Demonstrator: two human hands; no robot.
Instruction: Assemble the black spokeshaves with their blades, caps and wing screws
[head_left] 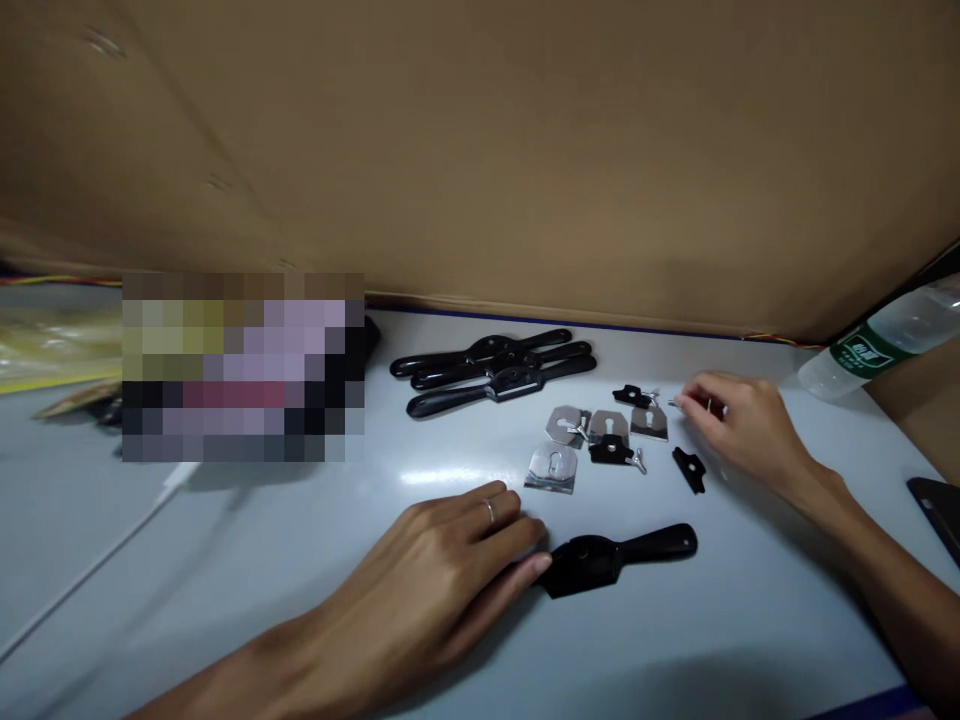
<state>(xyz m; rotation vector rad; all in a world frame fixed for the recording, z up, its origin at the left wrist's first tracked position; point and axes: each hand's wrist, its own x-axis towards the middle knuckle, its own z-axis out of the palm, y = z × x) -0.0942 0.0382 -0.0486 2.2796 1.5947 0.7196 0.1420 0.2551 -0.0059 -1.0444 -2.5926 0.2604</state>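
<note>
My left hand [465, 560] is closed around the left handle of a black spokeshave body [585, 565] lying on the table. My right hand [742, 425] pinches a small silver wing screw [674, 402] by its fingertips; most of the screw is hidden. Just left of that hand lie several shiny spokeshave blades [551, 468] with keyhole slots. Among them are black cap plates [688, 470], one of them resting against a blade. Loose wing screws [639, 461] lie beside these parts.
Three more black spokeshave bodies [517, 380] lie stacked together near the cardboard wall [480, 150]. A plastic bottle [862, 350] lies tilted at the right. At left are a blurred-out patch [244, 365], a yellow plastic bag [60, 345] and a white cable [90, 575]. A dark flat object [937, 510] sits at the right edge.
</note>
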